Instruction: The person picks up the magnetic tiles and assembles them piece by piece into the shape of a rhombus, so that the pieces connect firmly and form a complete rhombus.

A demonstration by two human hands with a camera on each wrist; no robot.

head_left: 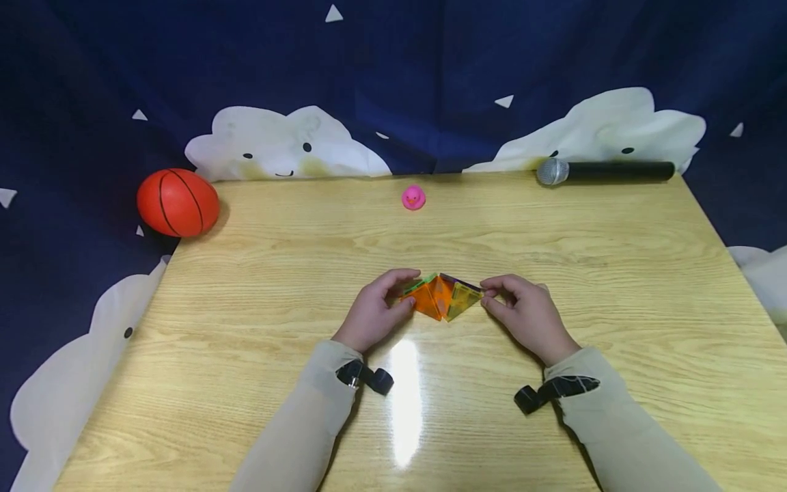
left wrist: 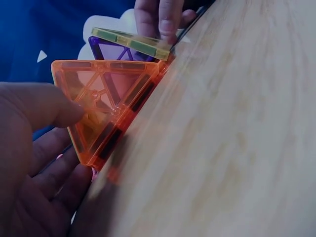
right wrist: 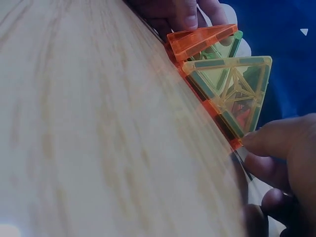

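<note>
Several translucent magnetic tiles stand joined in a small folded shape on the table. An upright orange triangle tile is at its left, with a green tile behind it. A yellow triangle tile is at the right, and a purple tile lies behind that. Another orange piece runs along the base. My left hand pinches the left end, thumb on the orange triangle and fingers behind. At the right end, my right hand holds the corner by the yellow tile between thumb and fingers.
A red ball with black lines sits at the table's back left corner. The pink rubber duck is at the back middle. A black microphone lies along the back right edge, before a dark blue cloud-patterned cloth.
</note>
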